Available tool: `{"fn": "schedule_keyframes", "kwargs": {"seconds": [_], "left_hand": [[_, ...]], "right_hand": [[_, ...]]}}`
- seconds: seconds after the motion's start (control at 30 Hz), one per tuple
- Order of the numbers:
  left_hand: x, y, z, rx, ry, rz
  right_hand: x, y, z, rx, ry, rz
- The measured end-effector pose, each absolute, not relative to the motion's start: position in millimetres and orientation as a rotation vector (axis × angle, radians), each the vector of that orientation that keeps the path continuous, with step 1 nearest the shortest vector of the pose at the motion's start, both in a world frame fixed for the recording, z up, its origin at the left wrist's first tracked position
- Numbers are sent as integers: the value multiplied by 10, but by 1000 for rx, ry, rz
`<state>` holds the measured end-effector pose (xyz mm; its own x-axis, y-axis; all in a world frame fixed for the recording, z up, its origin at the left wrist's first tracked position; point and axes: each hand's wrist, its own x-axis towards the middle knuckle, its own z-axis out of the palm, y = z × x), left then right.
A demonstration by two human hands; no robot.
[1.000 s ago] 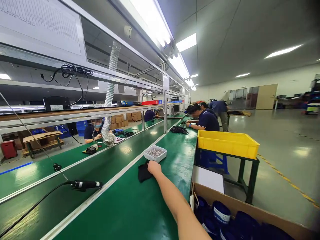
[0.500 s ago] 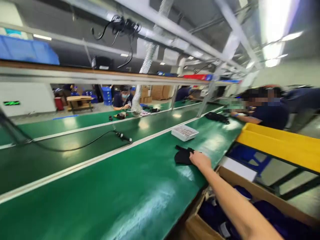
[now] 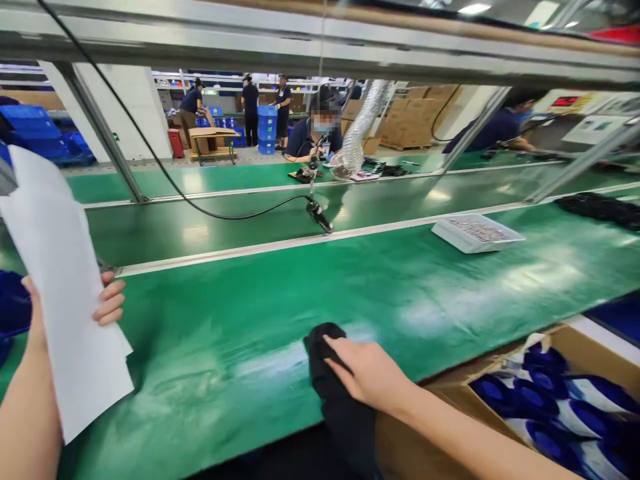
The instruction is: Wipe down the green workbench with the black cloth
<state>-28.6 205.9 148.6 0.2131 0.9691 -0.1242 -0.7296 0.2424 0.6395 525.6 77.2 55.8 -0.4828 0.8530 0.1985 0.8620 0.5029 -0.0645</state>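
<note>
White paper sheets [image 3: 65, 287], bent lengthwise, stand up at the left of the view. My left hand [image 3: 109, 301] is closed around them, its fingertips showing at the right edge and the thumb at the left. On the green tabletop [image 3: 210, 347], near its front edge, lies a black cloth [image 3: 323, 373]. My right hand [image 3: 367, 373] grips it from above with bent fingers. Part of the black fabric hangs down over the table edge, and its lower end is hard to separate from the dark area below.
A white tray [image 3: 475, 233] of small parts sits at the right. Below it, a cardboard box [image 3: 595, 357] holds several blue-and-white packages. A corded tool [image 3: 319, 215] hangs over the bench divider. A metal shelf beam [image 3: 250, 53] crosses overhead. A person [image 3: 313, 137] works opposite.
My view has turned left and down. The right hand has drawn the black cloth nearer, to the front edge. My left hand has come into view with the white paper.
</note>
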Motion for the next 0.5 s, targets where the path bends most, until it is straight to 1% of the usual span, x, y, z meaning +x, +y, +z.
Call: {"fn": "schedule_keyframes", "kwargs": {"seconds": [0.13, 0.27, 0.37, 0.5], "left_hand": [[-305, 2049, 1579, 894, 506, 1156], [-381, 1981, 1688, 922, 452, 1120], [-386, 1885, 1748, 876, 420, 1191], [-354, 1746, 1764, 791, 434, 1269]], "right_hand": [[4007, 962, 755, -1190, -2829, 58], [2990, 1298, 923, -940, -2967, 162], [2447, 1620, 991, -897, -2953, 141], [1998, 1902, 1107, -971, -2902, 104]]}}
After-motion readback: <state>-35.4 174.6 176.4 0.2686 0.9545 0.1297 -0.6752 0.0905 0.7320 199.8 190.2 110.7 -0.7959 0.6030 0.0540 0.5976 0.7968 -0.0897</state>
